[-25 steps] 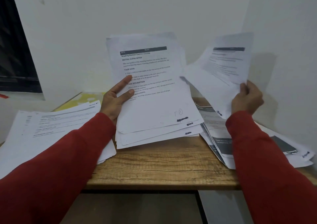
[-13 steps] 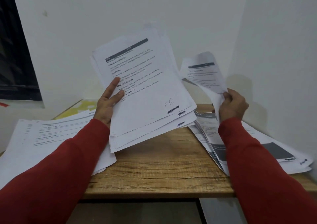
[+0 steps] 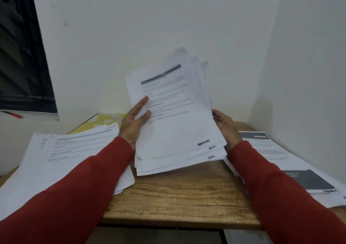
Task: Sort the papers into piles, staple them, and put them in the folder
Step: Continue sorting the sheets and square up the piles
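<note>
A fanned stack of printed white papers (image 3: 177, 124) is held tilted up above the wooden table (image 3: 179, 197). My left hand (image 3: 133, 122) grips its left edge with the thumb on the top sheet. Its right edge rests against my right hand (image 3: 225, 126), whose fingers go behind the sheets. A second pile of papers (image 3: 61, 157) lies flat on the table at the left. On the right lies a third pile (image 3: 288, 161) with dark header bars. A yellow folder (image 3: 104, 121) peeks out behind the left pile. No stapler is in view.
White walls meet in a corner behind and to the right of the table. A dark window (image 3: 22, 56) is at the upper left, with a red pen (image 3: 14, 115) on its sill. Bare wood shows at the table's front middle.
My right hand has come in from the right with its sheet, which is no longer seen apart, and now touches the right edge of the held stack. The stack has tilted and moved right.
</note>
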A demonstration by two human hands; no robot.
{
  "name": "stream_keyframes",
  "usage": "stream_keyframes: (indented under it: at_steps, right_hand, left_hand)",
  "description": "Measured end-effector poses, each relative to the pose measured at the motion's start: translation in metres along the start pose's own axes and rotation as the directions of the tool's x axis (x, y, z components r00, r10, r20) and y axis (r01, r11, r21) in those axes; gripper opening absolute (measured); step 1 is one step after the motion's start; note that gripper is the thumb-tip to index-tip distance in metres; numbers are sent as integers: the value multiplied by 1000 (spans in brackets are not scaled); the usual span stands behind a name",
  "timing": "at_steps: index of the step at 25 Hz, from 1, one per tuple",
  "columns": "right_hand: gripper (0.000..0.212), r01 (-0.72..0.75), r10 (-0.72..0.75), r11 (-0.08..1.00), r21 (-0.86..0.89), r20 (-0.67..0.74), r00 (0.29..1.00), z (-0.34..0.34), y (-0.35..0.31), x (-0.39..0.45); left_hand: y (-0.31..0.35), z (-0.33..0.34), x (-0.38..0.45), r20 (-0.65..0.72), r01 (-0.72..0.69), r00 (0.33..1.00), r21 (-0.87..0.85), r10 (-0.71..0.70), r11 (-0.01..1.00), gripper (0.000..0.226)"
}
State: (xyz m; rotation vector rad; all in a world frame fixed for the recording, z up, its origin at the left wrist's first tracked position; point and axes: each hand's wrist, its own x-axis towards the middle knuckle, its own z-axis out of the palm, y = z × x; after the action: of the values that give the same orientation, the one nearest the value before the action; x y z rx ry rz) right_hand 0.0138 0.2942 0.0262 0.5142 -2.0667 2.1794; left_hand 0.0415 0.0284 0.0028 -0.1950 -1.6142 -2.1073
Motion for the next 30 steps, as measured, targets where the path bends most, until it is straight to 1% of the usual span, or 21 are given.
stream_keyframes:
  at_steps: [1, 2, 4, 5, 6, 7, 8, 9, 11, 12, 13, 15, 17, 20, 22, 26, 28, 30]
  right_hand:
    - [27, 1, 0, 1000, -21, 52, 999, 4, 2, -2]
    - [29, -2, 4, 1000, -20, 64, 998, 7, 3, -2]
    - [21, -35, 34, 999, 19, 47, 998, 5, 2, -1]
    - [24, -58, 54, 996, 67, 68, 996, 2, 0, -1]
    - [36, -115, 96, 983, 142, 134, 986, -1, -3, -2]
    - [46, -144, 110, 973, 179, 188, 976, -3, -4, -3]
    - [49, -115, 83, 982, 147, 209, 974, -4, -6, -3]
    - [46, -34, 20, 996, 79, 174, 984, -4, -9, -2]
    - [40, 131, -131, 991, -20, 42, 991, -1, -26, -2]
    - [40, 184, -184, 982, -33, 1, 983, -1, -38, -2]
    - [41, 234, -234, 972, -26, -9, 972, -3, -50, -3]
    - [44, 302, -302, 953, 0, 18, 953, -7, -70, -9]
    - [49, 318, -318, 948, 13, 47, 947, -10, -76, -17]
    - [51, 315, -314, 949, -6, 62, 947, -13, -71, -32]
    - [50, 321, -319, 947, -14, 74, 945, -16, -68, -38]
    - [51, 294, -289, 955, -28, 109, 951, -18, -67, -43]
    - [50, 304, -304, 953, 4, 83, 949, -17, -71, -42]
    - [51, 328, -331, 943, 55, 55, 942, -16, -74, -42]
  left_hand:
    - [-4, 1, 1, 16, -8, 1000, 74, 7, 997, 63]
    - [-6, 2, 0, 4, 12, 1000, 127, -13, 992, 75]
    - [-4, 8, -3, -95, 120, 990, 172, -105, 978, 93]
    - [-3, 11, -3, -124, 160, 983, 181, -139, 970, 98]
    - [-2, 14, -2, -120, 171, 981, 170, -151, 971, 100]
    - [1, 17, -3, -103, 154, 985, 165, -138, 974, 99]
    - [5, 20, -5, -88, 102, 992, 182, -88, 978, 97]
    - [12, 25, -7, -62, 26, 998, 202, -14, 979, 93]
    - [35, 35, -9, 14, -158, 987, 258, 160, 953, 77]
    - [49, 41, -11, 60, -246, 969, 275, 239, 929, 66]
    - [62, 48, -13, 96, -313, 950, 267, 298, 912, 57]
    - [78, 55, -20, 134, -415, 909, 232, 394, 880, 49]
    - [79, 56, -31, 155, -449, 893, 225, 423, 865, 51]
    - [66, 56, -51, 168, -404, 914, 277, 370, 872, 61]
    - [60, 59, -63, 144, -386, 922, 293, 359, 875, 61]
    - [56, 60, -74, 115, -395, 918, 360, 380, 845, 43]
    - [60, 60, -71, 108, -413, 909, 359, 402, 837, 31]
    - [63, 61, -69, 103, -437, 897, 345, 430, 831, 27]
